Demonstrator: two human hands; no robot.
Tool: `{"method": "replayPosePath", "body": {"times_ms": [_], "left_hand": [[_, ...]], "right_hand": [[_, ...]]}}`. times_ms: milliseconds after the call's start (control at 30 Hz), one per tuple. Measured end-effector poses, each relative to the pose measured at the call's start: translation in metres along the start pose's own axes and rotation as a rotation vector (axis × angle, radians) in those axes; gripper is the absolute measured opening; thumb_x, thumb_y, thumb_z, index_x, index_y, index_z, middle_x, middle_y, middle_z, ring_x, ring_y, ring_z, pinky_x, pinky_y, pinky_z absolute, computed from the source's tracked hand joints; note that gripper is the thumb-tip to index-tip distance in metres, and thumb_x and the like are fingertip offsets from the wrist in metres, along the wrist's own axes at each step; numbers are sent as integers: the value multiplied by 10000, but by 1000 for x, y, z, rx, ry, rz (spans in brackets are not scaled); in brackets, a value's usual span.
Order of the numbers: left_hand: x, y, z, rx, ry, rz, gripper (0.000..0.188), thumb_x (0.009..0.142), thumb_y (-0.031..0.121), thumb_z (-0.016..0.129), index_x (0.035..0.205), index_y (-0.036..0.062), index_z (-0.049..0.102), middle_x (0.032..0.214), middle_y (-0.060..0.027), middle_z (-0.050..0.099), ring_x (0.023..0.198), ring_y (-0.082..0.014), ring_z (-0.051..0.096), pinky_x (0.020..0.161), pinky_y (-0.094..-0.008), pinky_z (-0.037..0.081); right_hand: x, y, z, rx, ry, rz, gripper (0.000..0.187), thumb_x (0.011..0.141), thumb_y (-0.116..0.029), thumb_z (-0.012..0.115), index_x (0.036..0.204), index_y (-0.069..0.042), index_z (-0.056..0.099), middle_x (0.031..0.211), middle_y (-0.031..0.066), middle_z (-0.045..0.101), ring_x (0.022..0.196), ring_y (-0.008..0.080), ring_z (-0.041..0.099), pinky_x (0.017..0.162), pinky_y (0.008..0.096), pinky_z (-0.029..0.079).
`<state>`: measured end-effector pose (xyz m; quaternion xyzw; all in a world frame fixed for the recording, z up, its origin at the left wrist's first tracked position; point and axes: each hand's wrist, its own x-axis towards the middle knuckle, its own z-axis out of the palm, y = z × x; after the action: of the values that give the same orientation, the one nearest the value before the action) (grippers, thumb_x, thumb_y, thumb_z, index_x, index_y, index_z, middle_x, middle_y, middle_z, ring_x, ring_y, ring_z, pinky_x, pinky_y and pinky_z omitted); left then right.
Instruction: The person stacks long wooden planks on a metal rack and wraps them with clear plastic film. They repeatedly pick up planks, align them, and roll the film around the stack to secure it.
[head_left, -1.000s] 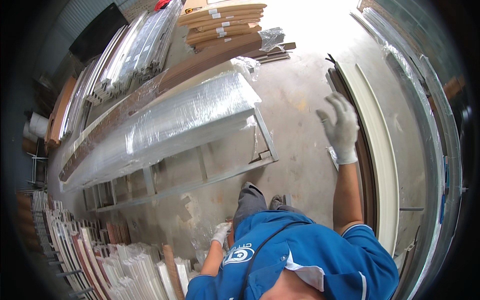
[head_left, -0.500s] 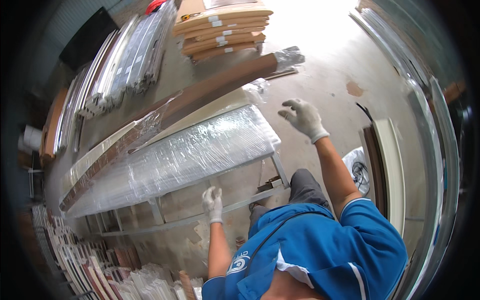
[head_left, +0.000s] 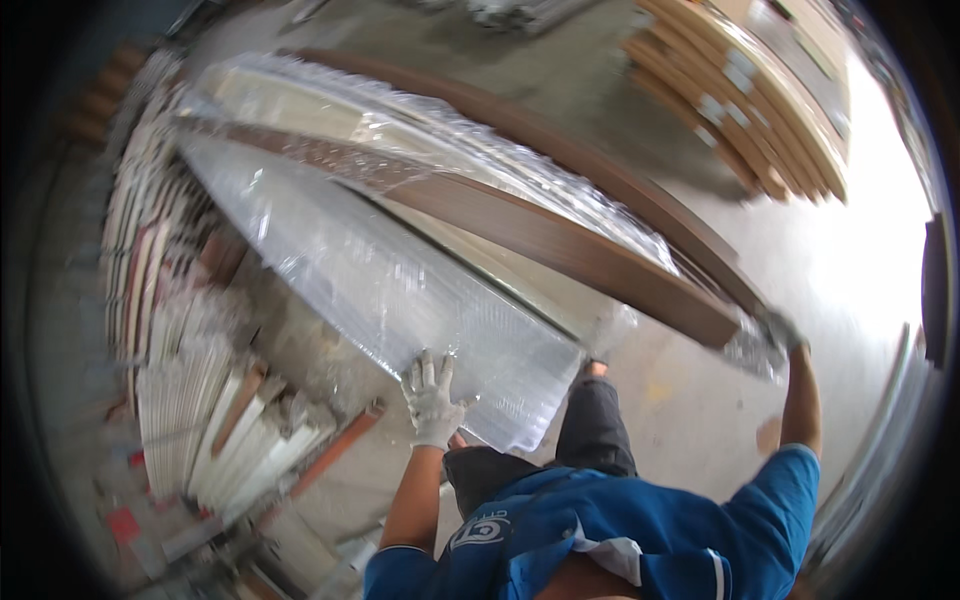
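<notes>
My left hand (head_left: 432,402), in a white glove, lies flat with fingers spread on a long bundle (head_left: 370,285) wrapped in clear film. At the far right my gloved right hand (head_left: 784,330) is closed round the end of a long brown board (head_left: 620,195); motion blur partly hides its fingers. A second brown board (head_left: 540,240), with clear film around its near end, slants across the bundle below it. Between the two brown boards lie pale film-wrapped lengths (head_left: 440,135).
Stacked brown cardboard packs (head_left: 740,95) stand at the upper right. Many upright strips and offcuts (head_left: 190,410) crowd the left, with a reddish-brown length (head_left: 340,447) near my left forearm. Long silvery lengths (head_left: 875,440) line the right side.
My view has turned, so the bundle now slants down to the right. My left hand has come down onto it, and my right hand has reached the brown board's end.
</notes>
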<state>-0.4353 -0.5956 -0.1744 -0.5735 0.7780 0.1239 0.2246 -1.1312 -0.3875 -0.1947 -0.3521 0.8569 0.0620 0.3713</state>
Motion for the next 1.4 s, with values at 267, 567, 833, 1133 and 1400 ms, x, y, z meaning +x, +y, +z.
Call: {"method": "replayPosePath", "body": {"times_ms": [267,567,833,1133,1400], "left_hand": [[11,34,-26,7,-208,-212,1025,785,634,760,1628,264,310,1719,-78,174,1566,-320,189,1259,-539,167],[16,27,-7,-83,-210,-227,1104,740,440,876,1639,237,269,1734,-121,93,1594,-346,76,1283,-497,158],[14,41,-9,-132,-136,-238,927,767,251,829,1583,149,400,1702,-167,182,1558,-403,180,1271,-441,248],[22,146,65,-200,320,-560,621,908,27,498,1516,-21,382,1584,-306,341,1477,-464,327,1242,-484,303],[18,183,63,-88,487,-563,428,1001,91,471,1413,-26,479,1532,-284,412,1405,-457,420,1164,-532,381]], "right_hand": [[58,59,22,409,-422,-249,496,1113,-419,436,1297,3,620,1192,22,635,1110,125,538,1035,325,445],[37,60,36,344,-95,-58,753,971,-695,541,1139,9,748,1108,107,734,1063,208,644,936,359,486],[40,16,-12,19,-324,-351,471,984,-448,597,1300,-117,711,1380,115,646,1285,274,592,1080,395,471],[218,-91,33,300,-185,-538,1315,667,-493,911,1648,-92,133,1592,253,398,1494,373,371,1223,411,324],[206,-139,123,-11,-200,-672,349,968,-326,667,1258,-134,634,1042,142,707,893,348,707,795,447,592]]}}
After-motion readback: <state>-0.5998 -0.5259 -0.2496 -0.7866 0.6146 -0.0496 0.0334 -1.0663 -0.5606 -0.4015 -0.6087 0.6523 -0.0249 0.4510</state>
